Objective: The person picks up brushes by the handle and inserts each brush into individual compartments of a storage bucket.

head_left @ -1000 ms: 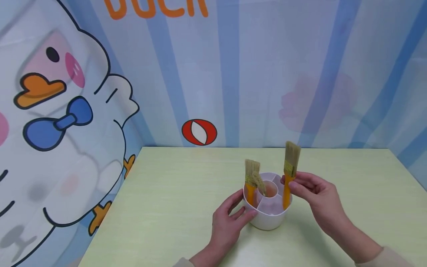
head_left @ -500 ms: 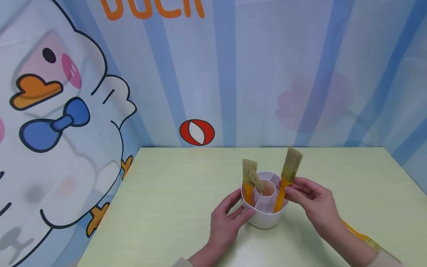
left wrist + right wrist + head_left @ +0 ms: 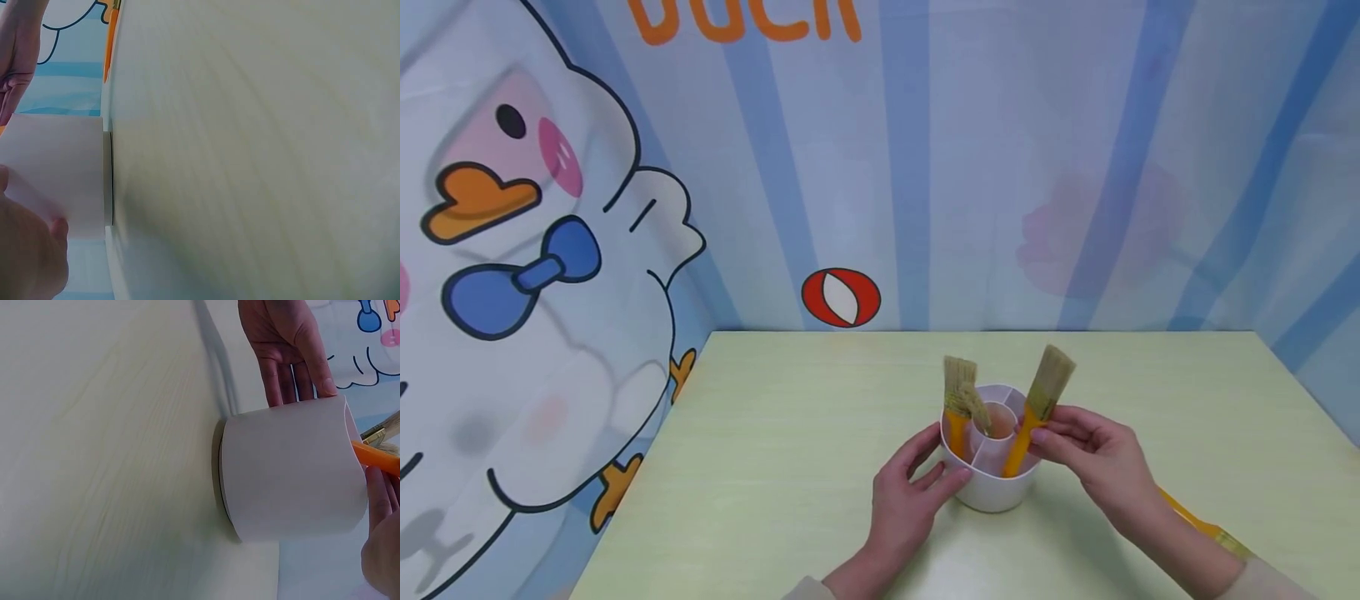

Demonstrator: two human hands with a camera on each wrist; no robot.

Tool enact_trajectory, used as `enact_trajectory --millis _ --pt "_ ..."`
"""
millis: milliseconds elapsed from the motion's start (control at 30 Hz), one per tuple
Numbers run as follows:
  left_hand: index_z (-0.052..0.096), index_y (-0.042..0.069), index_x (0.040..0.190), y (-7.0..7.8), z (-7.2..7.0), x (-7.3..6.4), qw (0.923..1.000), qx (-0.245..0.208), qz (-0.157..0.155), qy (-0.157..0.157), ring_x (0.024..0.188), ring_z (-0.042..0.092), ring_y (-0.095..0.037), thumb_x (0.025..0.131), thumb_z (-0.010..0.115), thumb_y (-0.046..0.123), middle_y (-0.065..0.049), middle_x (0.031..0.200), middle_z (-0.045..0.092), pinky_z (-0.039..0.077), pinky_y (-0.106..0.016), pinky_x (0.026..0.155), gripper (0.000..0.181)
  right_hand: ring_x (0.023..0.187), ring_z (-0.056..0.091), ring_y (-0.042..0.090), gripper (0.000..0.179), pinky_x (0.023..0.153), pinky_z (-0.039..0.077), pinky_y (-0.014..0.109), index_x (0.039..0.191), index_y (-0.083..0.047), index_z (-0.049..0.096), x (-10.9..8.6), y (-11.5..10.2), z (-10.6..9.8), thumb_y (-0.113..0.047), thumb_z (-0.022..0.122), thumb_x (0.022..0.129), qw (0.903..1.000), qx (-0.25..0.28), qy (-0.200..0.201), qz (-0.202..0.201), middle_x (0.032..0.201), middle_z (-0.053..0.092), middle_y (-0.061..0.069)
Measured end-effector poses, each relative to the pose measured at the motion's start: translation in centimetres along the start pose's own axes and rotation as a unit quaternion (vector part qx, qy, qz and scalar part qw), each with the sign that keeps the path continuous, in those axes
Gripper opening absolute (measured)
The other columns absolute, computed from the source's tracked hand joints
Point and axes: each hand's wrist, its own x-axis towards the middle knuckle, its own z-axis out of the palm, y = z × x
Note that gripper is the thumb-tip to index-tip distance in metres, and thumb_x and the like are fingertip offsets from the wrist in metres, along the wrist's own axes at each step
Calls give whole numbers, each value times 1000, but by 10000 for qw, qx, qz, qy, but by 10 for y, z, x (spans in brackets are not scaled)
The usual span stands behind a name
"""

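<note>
A white round organizer (image 3: 992,493) with dividers and a central cup stands upright on the table. My left hand (image 3: 910,496) holds its left side, thumb at the front and fingers spread along the wall. Between the thumb and fingers of my right hand (image 3: 1101,454) is a paintbrush (image 3: 1036,408) with an orange handle, pinched bristles up. Its handle end reaches down into the front right compartment, the brush leaning right. In the left compartment stand an upright paintbrush (image 3: 958,400) and a second one whose bristles (image 3: 976,410) tilt over the central cup.
Another orange-handled paintbrush (image 3: 1198,521) lies on the table to the right, partly hidden by my right forearm. The pale table (image 3: 775,467) ends at the back against a blue striped cloth (image 3: 910,167) printed with a cartoon duck.
My right hand has moved left and down, lowering its paintbrush deeper into the organizer and tilting it to the right. My left hand keeps its place. The paintbrush on the table has come into view.
</note>
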Motion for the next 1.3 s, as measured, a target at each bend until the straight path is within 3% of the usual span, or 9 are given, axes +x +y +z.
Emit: enact_trajectory --millis 333,733,1033,1300 --pt "65 9 146 0 -2 1 10000 -21 36 20 141 58 -34 91 88 17 -10 151 63 58 -37 105 60 93 79 11 41 82 67 29 131 14 66 6 -1 -1 -5 79 97 9981 -436 -115 -423 105 82 -4" --pt "65 8 146 -2 -2 1 9999 -103 5 28 142 57 -34 91 88 13 -11 151 62 57 -35 106 60 96 79 8 35 83 65 22 126 3 74 6 -5 0 -9 83 94 9918 -1050 -239 -694 117 79 15" --pt "65 7 145 -2 -2 1 9999 -99 34 -56 143 57 -33 91 87 10 -12 150 63 57 -34 106 58 98 79 10 34 83 65 23 126 2 74 -1 -10 -13 -9 82 95 9864 -1287 -154 -1014 111 82 0" --pt "64 5 146 -5 -10 8 9990 -94 73 -423 142 57 -33 92 85 8 -11 151 63 57 -33 106 58 101 78 7 36 85 65 24 131 4 71 -3 -4 -35 -4 79 97 9895 -1145 -153 -871 113 81 -5"
